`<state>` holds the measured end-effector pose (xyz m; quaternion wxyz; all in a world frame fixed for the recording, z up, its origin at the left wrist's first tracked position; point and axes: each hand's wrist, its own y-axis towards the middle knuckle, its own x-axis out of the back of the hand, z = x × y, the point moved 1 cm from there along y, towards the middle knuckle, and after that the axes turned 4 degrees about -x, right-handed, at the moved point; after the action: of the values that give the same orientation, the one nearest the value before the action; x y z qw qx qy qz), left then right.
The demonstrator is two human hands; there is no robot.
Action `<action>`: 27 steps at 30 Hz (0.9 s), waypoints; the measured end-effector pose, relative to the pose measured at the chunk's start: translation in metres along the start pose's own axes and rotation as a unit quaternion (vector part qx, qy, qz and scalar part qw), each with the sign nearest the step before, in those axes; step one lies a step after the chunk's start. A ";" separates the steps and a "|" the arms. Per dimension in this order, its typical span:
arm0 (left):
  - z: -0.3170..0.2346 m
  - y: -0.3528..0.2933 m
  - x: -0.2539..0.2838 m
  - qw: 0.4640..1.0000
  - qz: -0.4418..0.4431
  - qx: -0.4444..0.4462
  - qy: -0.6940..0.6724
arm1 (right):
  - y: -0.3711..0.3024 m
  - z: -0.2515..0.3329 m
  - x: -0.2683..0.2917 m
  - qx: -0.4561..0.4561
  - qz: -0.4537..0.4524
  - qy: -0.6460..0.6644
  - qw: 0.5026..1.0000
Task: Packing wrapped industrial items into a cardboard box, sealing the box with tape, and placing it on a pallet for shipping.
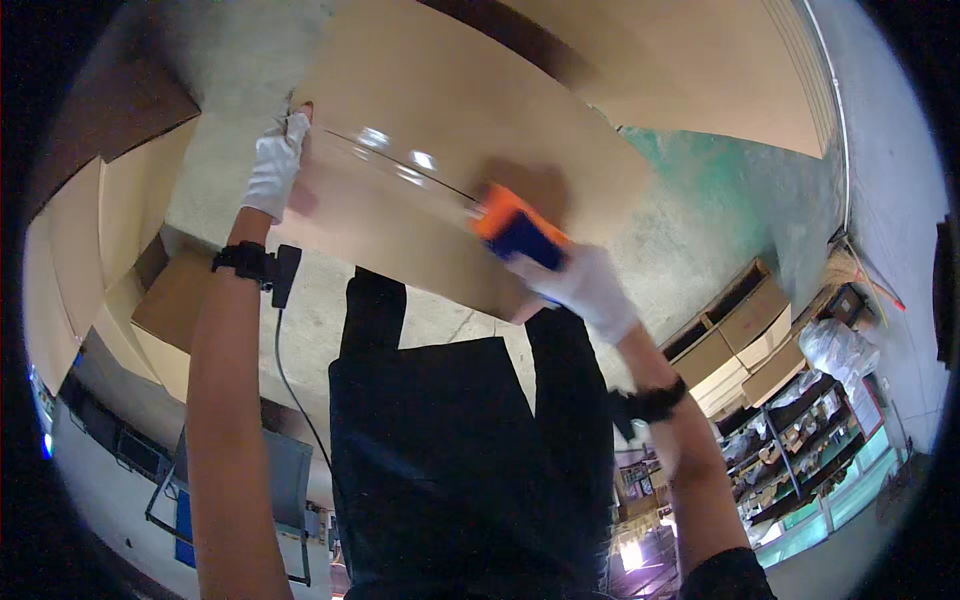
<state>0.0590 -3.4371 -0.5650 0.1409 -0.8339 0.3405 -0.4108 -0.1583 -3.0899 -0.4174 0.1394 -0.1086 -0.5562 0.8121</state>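
A large brown cardboard box (420,70) lies in front of me, with a dark seam running across its top. Clear, shiny tape (423,160) stretches along that seam. My right hand (590,290), in a white glove, is closed round an orange and blue tape dispenser (525,230), slightly blurred, which rests at or just over the seam's right part. At the left end of the seam, my gloved left hand (276,165) grips the box's edge, bare fingertips showing; its inner fingers are partly hidden.
Another cardboard sheet or box (700,60) lies beyond, at the far right. More open cartons (120,230) stand at left, and a carton (735,320) sits at right near shelving (800,450). A black cable (283,370) hangs from my left wrist.
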 end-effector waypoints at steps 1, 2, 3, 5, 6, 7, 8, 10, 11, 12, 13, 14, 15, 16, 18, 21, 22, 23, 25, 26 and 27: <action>-0.007 -0.004 -0.004 1.000 0.004 0.001 0.003 | -0.015 -0.025 0.025 0.025 -0.067 -0.057 0.996; -0.024 -0.008 -0.004 1.000 -0.011 0.005 0.011 | -0.027 -0.069 0.059 0.005 -0.100 -0.144 0.984; -0.042 -0.010 -0.017 1.000 -0.023 0.005 0.009 | -0.038 -0.101 0.087 -0.019 -0.141 -0.235 0.962; -0.049 -0.015 -0.023 0.942 -0.202 -0.192 0.187 | -0.035 -0.097 0.088 -0.012 -0.143 -0.270 0.952; -0.055 -0.020 -0.029 0.789 -0.357 -0.371 0.335 | -0.030 -0.095 0.089 -0.008 -0.151 -0.311 0.938; -0.073 -0.040 -0.062 0.851 -0.233 -0.356 0.307 | -0.032 -0.097 0.098 -0.015 -0.161 -0.310 0.937; -0.097 -0.078 -0.096 0.893 -0.101 -0.337 0.281 | -0.027 -0.102 0.101 -0.033 -0.150 -0.314 0.937; -0.149 -0.155 -0.169 0.876 0.010 -0.387 0.289 | -0.021 -0.112 0.107 -0.052 -0.139 -0.312 0.939; -0.158 -0.183 -0.195 0.881 0.137 -0.399 0.215 | -0.015 -0.117 0.106 -0.010 -0.137 -0.332 0.933; -0.163 -0.204 -0.216 0.860 0.155 -0.420 0.246 | -0.010 -0.123 0.104 0.033 -0.132 -0.353 0.926; -0.168 -0.215 -0.229 0.837 0.174 -0.443 0.270 | -0.009 -0.131 0.103 0.071 -0.134 -0.374 0.915; -0.165 -0.217 -0.231 0.833 0.181 -0.446 0.273 | -0.008 -0.148 0.101 0.135 -0.140 -0.265 0.945; -0.169 -0.213 -0.232 0.838 0.185 -0.444 0.258 | -0.011 -0.165 0.109 0.126 -0.148 -0.261 0.945; -0.174 -0.213 -0.238 0.845 0.186 -0.437 0.246 | -0.015 -0.183 0.127 0.067 -0.135 -0.269 0.951; -0.174 -0.212 -0.258 0.792 0.215 -0.513 0.253 | -0.022 -0.210 0.146 -0.017 -0.114 -0.202 0.973; -0.172 -0.226 -0.288 0.597 0.216 -0.647 0.422 | 0.008 -0.214 0.123 -0.116 -0.130 -0.224 0.959; -0.164 -0.227 -0.302 0.772 0.292 -0.472 0.308 | 0.020 -0.192 0.107 -0.141 -0.139 -0.253 0.947; -0.154 -0.228 -0.313 0.887 0.340 -0.262 0.168 | 0.031 -0.171 0.092 -0.126 -0.155 -0.279 0.939; -0.191 -0.229 -0.321 0.712 0.415 -0.416 0.383 | 0.036 -0.161 0.096 -0.199 -0.163 -0.314 0.914; -0.204 -0.232 -0.321 0.467 0.439 -0.523 0.562 | 0.030 -0.159 0.093 -0.206 -0.168 -0.314 0.912; -0.203 -0.230 -0.320 0.468 0.436 -0.524 0.563 | 0.025 -0.150 0.086 -0.193 -0.190 -0.330 0.904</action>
<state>-0.1335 -3.0416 -0.5094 -0.3839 -0.0842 0.8173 -0.4214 -0.1915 -2.9382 -0.4961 0.0758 0.2489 -0.7260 0.6366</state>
